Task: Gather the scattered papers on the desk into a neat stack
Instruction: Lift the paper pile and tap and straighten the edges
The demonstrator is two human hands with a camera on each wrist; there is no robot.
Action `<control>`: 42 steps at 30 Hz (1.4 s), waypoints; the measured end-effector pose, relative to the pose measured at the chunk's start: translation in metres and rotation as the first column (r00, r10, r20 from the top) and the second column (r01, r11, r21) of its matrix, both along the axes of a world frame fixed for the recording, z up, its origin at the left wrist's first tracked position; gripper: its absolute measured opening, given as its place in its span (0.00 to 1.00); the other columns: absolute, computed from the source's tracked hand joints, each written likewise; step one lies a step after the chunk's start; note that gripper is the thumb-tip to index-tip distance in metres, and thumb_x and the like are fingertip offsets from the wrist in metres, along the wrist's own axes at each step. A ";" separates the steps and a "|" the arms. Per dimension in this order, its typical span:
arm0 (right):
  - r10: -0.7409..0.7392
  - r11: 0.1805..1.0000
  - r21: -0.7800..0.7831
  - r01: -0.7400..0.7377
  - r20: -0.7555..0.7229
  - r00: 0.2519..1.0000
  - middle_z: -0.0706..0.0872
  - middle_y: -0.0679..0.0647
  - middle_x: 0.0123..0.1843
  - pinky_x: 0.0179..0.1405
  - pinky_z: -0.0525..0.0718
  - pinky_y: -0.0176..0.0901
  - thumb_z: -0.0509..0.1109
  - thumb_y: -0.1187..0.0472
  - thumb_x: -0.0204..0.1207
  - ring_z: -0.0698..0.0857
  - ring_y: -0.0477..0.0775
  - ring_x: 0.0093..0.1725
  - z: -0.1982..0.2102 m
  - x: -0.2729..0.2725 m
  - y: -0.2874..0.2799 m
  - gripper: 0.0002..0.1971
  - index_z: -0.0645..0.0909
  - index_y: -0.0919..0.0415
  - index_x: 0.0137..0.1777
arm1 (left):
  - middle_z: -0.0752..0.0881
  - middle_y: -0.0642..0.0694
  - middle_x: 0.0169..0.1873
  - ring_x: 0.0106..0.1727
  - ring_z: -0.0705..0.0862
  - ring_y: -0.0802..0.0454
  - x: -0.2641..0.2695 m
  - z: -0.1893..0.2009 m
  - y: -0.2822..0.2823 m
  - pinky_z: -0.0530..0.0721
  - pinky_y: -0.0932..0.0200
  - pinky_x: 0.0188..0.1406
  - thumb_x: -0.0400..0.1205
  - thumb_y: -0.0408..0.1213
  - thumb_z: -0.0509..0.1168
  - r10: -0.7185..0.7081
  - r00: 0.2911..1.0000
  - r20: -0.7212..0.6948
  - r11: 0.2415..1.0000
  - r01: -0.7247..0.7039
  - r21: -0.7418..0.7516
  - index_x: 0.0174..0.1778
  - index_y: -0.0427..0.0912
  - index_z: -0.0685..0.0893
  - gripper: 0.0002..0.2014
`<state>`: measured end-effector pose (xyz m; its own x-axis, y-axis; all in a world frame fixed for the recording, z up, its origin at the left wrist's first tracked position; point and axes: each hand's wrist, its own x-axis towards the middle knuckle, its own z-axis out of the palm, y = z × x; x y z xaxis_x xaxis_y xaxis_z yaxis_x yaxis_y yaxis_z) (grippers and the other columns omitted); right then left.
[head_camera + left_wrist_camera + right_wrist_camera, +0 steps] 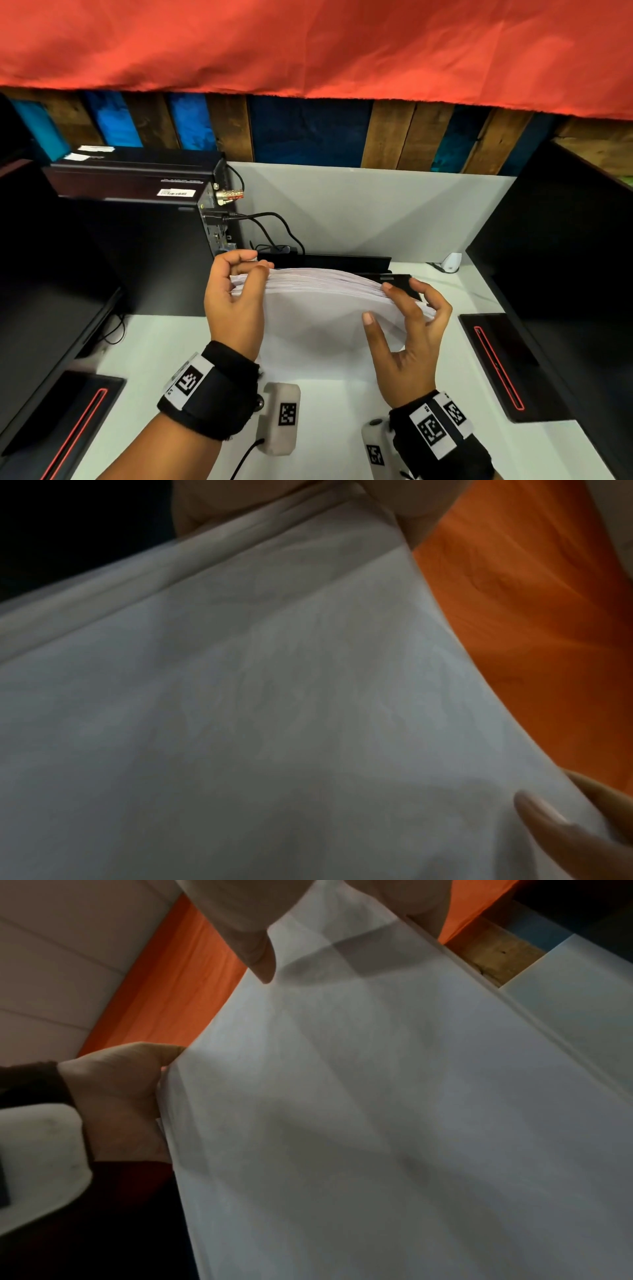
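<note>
Between 2 hands (236,301), papers (315,308) upright.

Square coded markers on wrist bands (442,425), no legible words anywhere

Head view looking down over desk (329,404), wrist views close beneath shared papers (318,308)

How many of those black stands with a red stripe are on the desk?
2. One stand sits at the desk's near left corner, the other stand along the right edge. More may be hidden outside the picture.
</note>
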<state>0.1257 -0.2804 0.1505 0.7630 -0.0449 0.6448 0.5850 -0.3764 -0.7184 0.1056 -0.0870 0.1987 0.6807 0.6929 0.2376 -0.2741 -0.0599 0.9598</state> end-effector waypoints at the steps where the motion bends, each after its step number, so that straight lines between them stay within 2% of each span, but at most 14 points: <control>1: -0.004 1.000 -0.001 0.004 0.002 1.000 0.66 0.53 0.69 0.63 0.69 0.20 0.71 0.52 0.71 0.71 0.38 0.70 0.000 0.000 0.000 0.19 0.78 0.43 0.63 | 0.87 0.39 0.40 0.44 0.87 0.53 0.001 0.000 -0.001 0.81 0.68 0.49 0.79 0.29 0.68 0.002 1.000 0.001 1.000 -0.002 0.010 0.50 0.35 0.81 0.06; 3: -0.021 0.999 0.027 0.021 -0.006 1.000 0.66 0.52 0.69 0.63 0.68 0.19 0.71 0.52 0.71 0.70 0.37 0.70 0.000 0.000 0.001 0.20 0.78 0.44 0.64 | 0.87 0.39 0.40 0.43 0.86 0.53 0.001 0.000 -0.002 0.82 0.67 0.48 0.78 0.30 0.69 0.002 1.000 0.009 1.000 -0.002 -0.008 0.50 0.34 0.81 0.07; 7: -0.034 0.999 0.001 0.034 0.067 0.997 0.65 0.59 0.69 0.64 0.67 0.18 0.71 0.58 0.72 0.67 0.33 0.71 0.002 -0.002 0.002 0.18 0.78 0.50 0.62 | 0.88 0.40 0.42 0.50 0.88 0.45 0.002 -0.003 0.000 0.82 0.54 0.58 0.78 0.32 0.66 0.002 1.000 -0.016 1.000 -0.002 0.008 0.48 0.37 0.83 0.05; 13: -0.091 0.995 0.051 0.086 0.106 0.990 0.68 0.64 0.66 0.69 0.63 0.22 0.68 0.74 0.73 0.68 0.35 0.71 0.003 -0.001 0.003 0.17 0.79 0.56 0.58 | 0.88 0.45 0.41 0.49 0.86 0.50 0.005 -0.005 0.003 0.80 0.58 0.54 0.79 0.34 0.66 0.012 1.000 -0.024 1.000 -0.012 0.003 0.45 0.41 0.84 0.03; 18: -0.090 0.991 0.106 0.083 0.069 0.994 0.70 0.63 0.67 0.68 0.68 0.27 0.70 0.72 0.72 0.70 0.40 0.71 0.000 0.002 0.002 0.18 0.74 0.58 0.60 | 0.89 0.44 0.42 0.50 0.87 0.49 0.006 -0.009 0.005 0.82 0.54 0.57 0.81 0.37 0.65 0.008 1.000 -0.030 1.000 -0.009 -0.029 0.44 0.44 0.84 0.03; 22: -0.015 0.998 0.058 0.011 0.061 0.998 0.69 0.60 0.68 0.66 0.70 0.27 0.69 0.62 0.74 0.73 0.49 0.70 -0.001 0.001 0.001 0.15 0.77 0.53 0.60 | 0.88 0.48 0.42 0.50 0.85 0.52 0.008 -0.011 0.005 0.80 0.54 0.57 0.81 0.36 0.65 0.011 0.999 -0.033 0.999 -0.012 -0.049 0.45 0.42 0.85 0.04; 26: -0.003 0.995 0.099 0.002 0.004 1.000 0.70 0.58 0.68 0.66 0.68 0.25 0.69 0.58 0.73 0.72 0.44 0.71 -0.001 0.001 0.000 0.18 0.76 0.50 0.63 | 0.89 0.43 0.43 0.52 0.86 0.43 0.007 -0.012 0.008 0.82 0.49 0.59 0.80 0.41 0.65 -0.032 0.999 -0.018 0.998 0.030 -0.059 0.44 0.45 0.84 0.05; 29: 0.031 0.999 0.042 -0.032 0.028 0.999 0.72 0.60 0.67 0.66 0.70 0.25 0.69 0.58 0.73 0.73 0.41 0.70 -0.001 -0.001 0.002 0.21 0.74 0.51 0.66 | 0.88 0.43 0.45 0.52 0.85 0.48 0.007 -0.012 0.008 0.81 0.49 0.60 0.76 0.50 0.66 -0.046 0.999 0.005 0.997 0.046 -0.066 0.44 0.47 0.84 0.11; 33: 0.057 0.974 0.226 -0.028 -0.125 0.991 0.76 0.56 0.67 0.68 0.77 0.44 0.75 0.59 0.71 0.76 0.51 0.70 -0.003 0.002 -0.001 0.39 0.58 0.42 0.78 | 0.90 0.42 0.46 0.51 0.86 0.49 0.002 -0.010 0.008 0.82 0.55 0.56 0.71 0.59 0.69 -0.183 0.980 0.073 0.976 0.190 -0.111 0.52 0.45 0.82 0.23; 35: 0.101 0.953 0.302 -0.035 -0.204 0.974 0.78 0.55 0.65 0.66 0.78 0.38 0.79 0.59 0.68 0.78 0.48 0.68 -0.002 0.003 -0.002 0.47 0.53 0.42 0.80 | 0.89 0.40 0.49 0.51 0.87 0.48 -0.001 -0.014 0.014 0.84 0.59 0.53 0.65 0.62 0.75 -0.279 0.951 0.131 0.951 0.293 -0.096 0.60 0.41 0.78 0.35; 37: 0.141 0.922 0.387 -0.033 -0.254 0.957 0.80 0.54 0.62 0.60 0.80 0.31 0.79 0.58 0.64 0.81 0.45 0.64 -0.002 0.005 -0.004 0.48 0.55 0.44 0.80 | 0.86 0.40 0.51 0.51 0.87 0.51 -0.004 -0.026 0.021 0.85 0.63 0.51 0.57 0.59 0.80 -0.355 0.926 0.127 0.929 0.365 -0.066 0.63 0.40 0.75 0.43; 39: 0.185 0.890 0.456 -0.026 -0.308 0.933 0.82 0.52 0.61 0.58 0.82 0.35 0.79 0.57 0.63 0.84 0.49 0.62 -0.002 0.008 -0.007 0.44 0.61 0.45 0.78 | 0.86 0.46 0.53 0.54 0.87 0.55 -0.005 -0.045 0.029 0.85 0.66 0.50 0.50 0.56 0.84 -0.405 0.914 0.026 0.912 0.406 -0.055 0.62 0.44 0.76 0.46; 40: 0.210 0.885 0.465 -0.030 -0.340 0.917 0.83 0.51 0.61 0.58 0.83 0.38 0.79 0.56 0.62 0.84 0.50 0.61 -0.003 0.011 -0.009 0.41 0.65 0.47 0.76 | 0.86 0.47 0.55 0.57 0.87 0.53 -0.005 -0.055 0.032 0.85 0.65 0.52 0.48 0.54 0.86 -0.421 0.906 -0.043 0.906 0.418 -0.068 0.64 0.44 0.76 0.48; 42: 0.285 0.881 0.469 -0.068 -0.410 0.867 0.85 0.49 0.60 0.55 0.85 0.36 0.81 0.56 0.62 0.86 0.48 0.59 -0.007 0.018 -0.014 0.35 0.73 0.52 0.71 | 0.86 0.42 0.60 0.63 0.85 0.45 -0.003 -0.072 0.038 0.86 0.59 0.56 0.47 0.48 0.88 -0.469 0.874 -0.132 0.882 0.453 -0.131 0.69 0.40 0.74 0.53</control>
<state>0.1436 -0.2943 0.1439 0.9831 -0.0664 0.1708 0.1772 0.1072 -0.9783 0.1029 -0.0489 0.1271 0.9509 0.3049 0.0531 -0.0963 0.1283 0.9871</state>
